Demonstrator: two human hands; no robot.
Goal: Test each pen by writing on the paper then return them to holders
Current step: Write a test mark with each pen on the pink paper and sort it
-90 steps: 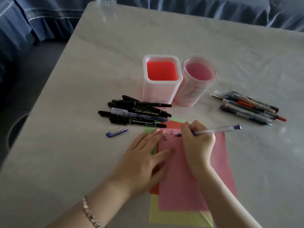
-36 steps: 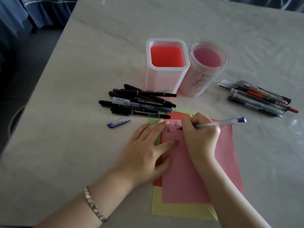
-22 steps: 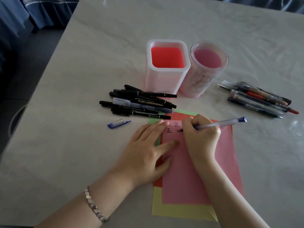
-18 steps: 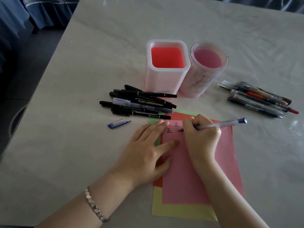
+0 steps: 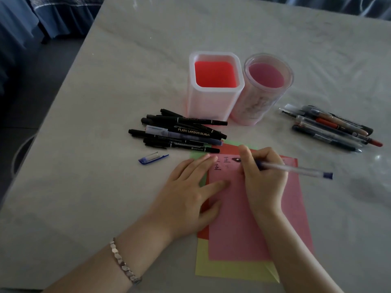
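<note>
two hands at work on the table. left hand laid flat on the pink paper, fingers straight and apart. right hand with fingers clamped on a clear pen, tip down by the inked marks. behind, square holder beside round holder. black pens heaped left, mixed pens right, blue cap loose.

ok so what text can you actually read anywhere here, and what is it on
"PLANT CARBON BLACK": on a black marker in the left pile.
"正": handwritten twice on the pink paper, at its top left.
Loose strokes near the pen in the right hand: unfinished, not readable.
Fine print on the other black pens, the pens on the right and the round holder: too small or blurred.
</note>
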